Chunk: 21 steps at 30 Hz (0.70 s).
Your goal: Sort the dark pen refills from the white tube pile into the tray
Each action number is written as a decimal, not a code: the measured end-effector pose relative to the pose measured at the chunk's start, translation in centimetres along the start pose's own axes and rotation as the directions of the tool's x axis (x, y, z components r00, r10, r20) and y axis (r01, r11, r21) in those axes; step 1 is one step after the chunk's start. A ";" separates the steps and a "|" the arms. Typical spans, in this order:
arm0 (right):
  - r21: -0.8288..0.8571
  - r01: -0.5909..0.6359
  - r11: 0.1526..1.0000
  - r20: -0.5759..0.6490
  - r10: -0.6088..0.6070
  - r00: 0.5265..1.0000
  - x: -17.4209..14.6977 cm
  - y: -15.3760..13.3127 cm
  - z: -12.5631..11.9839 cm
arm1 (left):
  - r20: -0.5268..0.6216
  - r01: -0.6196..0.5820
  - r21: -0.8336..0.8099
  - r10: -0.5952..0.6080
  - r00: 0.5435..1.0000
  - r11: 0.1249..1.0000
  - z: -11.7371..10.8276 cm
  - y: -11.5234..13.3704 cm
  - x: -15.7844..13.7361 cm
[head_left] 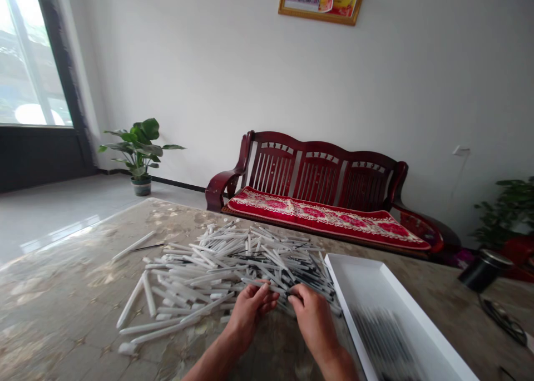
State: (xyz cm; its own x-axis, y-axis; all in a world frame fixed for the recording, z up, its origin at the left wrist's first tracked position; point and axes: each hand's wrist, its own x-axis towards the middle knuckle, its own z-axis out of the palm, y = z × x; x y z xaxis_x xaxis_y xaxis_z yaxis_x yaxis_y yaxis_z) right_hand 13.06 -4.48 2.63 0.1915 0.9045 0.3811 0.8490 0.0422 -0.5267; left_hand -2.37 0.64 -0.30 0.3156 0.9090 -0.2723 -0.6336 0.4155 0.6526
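Note:
Above the near side of a loose pile of white pen barrels (187, 283), my two hands work close together. The fingers of my left hand (250, 311) are closed round a whitish pen barrel (273, 287), which lies nearly level and points right. My right hand (312, 317) pinches a small dark piece (287, 293) at the barrel's right end. Whether that piece sits inside the barrel or only touches it, I cannot tell. Several thin black rods (311, 275) lie among the barrels on the pile's right side. Beside my right hand, a white tray (362, 278) holds a row of pens (386, 336), blurred.
The patterned tablecloth (50, 314) covers the table. At the right stand a black cylindrical container (484, 270) and a dark looped item (503, 317). Beyond the table are a dark red wooden bench (319, 172) and a potted plant (142, 142).

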 end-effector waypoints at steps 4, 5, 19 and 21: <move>-0.033 0.026 0.999 -0.010 -0.027 1.000 -0.1 0.1 0.3 | 0.016 -0.007 0.007 0.007 1.000 1.000 0.1 0.0 -0.1; -0.043 0.040 0.998 -0.019 -0.041 0.999 -0.1 0.2 0.3 | 0.015 -0.011 0.010 0.011 1.000 1.000 0.1 0.0 -0.1; 0.251 0.018 0.968 -0.111 0.010 0.994 -0.9 1.0 2.3 | -0.019 -0.036 0.029 0.036 0.999 0.999 0.4 -0.1 -0.4; 0.276 0.015 0.961 -0.134 0.023 0.991 -1.2 1.0 2.7 | -0.018 -0.041 0.027 0.042 0.999 0.999 0.4 -0.2 -0.4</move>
State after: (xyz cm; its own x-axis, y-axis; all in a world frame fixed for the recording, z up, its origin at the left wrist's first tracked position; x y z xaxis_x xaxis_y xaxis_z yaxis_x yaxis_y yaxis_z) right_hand 12.34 -4.39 -0.37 0.2754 0.8404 0.4668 0.6824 0.1711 -0.7107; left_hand -2.11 0.19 -0.01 0.2759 0.9260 -0.2575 -0.6267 0.3765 0.6823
